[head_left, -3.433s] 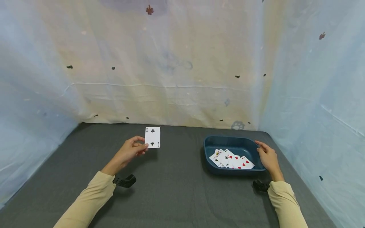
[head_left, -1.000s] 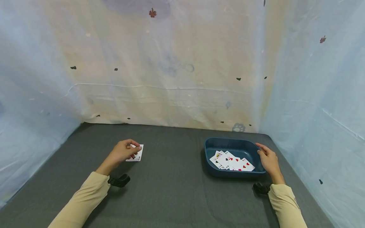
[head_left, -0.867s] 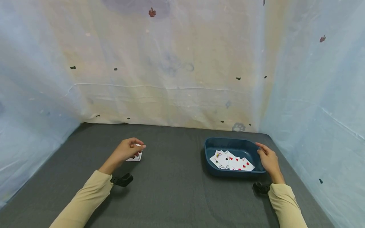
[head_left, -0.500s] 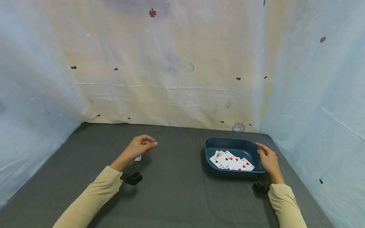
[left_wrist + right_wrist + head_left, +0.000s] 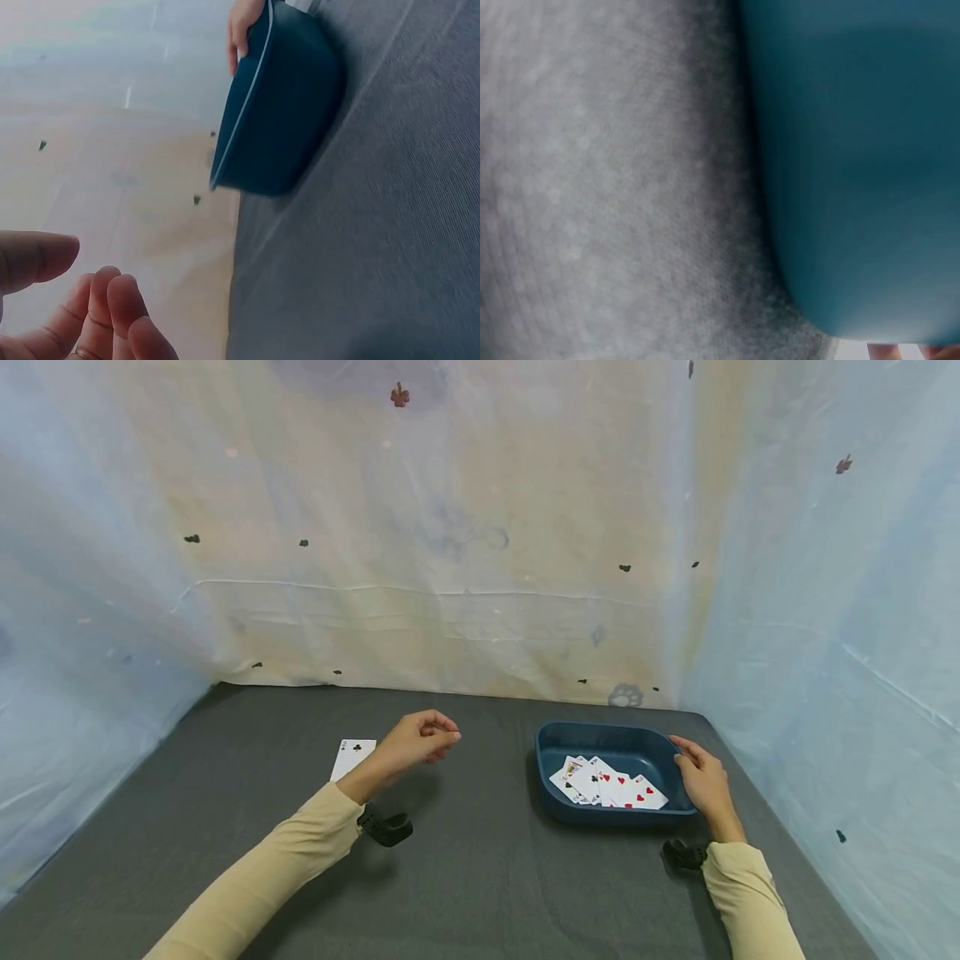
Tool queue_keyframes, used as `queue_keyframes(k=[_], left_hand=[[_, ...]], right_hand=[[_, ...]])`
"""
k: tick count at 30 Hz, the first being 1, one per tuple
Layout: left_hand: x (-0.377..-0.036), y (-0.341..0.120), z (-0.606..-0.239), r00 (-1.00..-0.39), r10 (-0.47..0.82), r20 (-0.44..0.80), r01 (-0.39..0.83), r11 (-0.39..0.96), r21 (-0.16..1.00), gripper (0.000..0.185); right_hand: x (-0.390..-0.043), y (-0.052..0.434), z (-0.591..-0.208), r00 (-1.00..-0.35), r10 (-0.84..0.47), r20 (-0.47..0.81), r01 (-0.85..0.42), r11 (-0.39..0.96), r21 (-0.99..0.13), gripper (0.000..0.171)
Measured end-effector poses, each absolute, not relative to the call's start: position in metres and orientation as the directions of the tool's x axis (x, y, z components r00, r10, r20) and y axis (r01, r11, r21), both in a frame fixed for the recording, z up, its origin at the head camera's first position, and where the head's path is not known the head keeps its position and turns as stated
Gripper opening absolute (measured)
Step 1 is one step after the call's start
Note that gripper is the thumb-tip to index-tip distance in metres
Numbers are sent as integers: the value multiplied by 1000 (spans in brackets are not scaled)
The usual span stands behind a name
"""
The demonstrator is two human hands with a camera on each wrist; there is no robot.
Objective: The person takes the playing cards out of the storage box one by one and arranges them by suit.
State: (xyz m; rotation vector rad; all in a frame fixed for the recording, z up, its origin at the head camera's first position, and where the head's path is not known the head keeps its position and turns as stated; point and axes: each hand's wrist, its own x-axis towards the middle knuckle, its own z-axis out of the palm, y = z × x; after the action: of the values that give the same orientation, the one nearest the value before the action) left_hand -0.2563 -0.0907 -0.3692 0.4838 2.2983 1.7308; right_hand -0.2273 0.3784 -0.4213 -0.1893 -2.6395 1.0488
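In the head view my left hand [image 5: 411,745] is over the table between the card and the basin. Its fingers are loosely bent and hold nothing; the left wrist view shows a gap between thumb and fingertips. A playing card [image 5: 351,757], a club, lies face up on the table behind that wrist, which covers its lower part. My right hand [image 5: 703,779] grips the right rim of a dark blue plastic basin [image 5: 611,814]. Several face-up playing cards [image 5: 617,785], hearts and black suits, overlap inside it. The right wrist view is mostly filled by the basin wall [image 5: 862,165].
Dark grey cloth covers the table [image 5: 480,877]. Pale patterned sheets hang behind it [image 5: 465,527] and along both sides. Each wrist wears a black strap device, such as the left one [image 5: 388,828].
My left hand first held up the two of clubs, then laid it on the table, let go and moved right towards the basin. The right hand stays on the rim.
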Motion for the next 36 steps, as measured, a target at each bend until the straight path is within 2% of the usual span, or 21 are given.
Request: queue_keyframes(k=[15,36], left_hand=[[-260,-43,-355,-892,452,25,142,226,964,25],[-263,28,-352,-899,438,22,94,144,985,32]], right_hand=[[-226,377,-419,-949,237,206,20,700,-714,41],[-225,375,-421,-939,240,246,-2,711,-703,39]])
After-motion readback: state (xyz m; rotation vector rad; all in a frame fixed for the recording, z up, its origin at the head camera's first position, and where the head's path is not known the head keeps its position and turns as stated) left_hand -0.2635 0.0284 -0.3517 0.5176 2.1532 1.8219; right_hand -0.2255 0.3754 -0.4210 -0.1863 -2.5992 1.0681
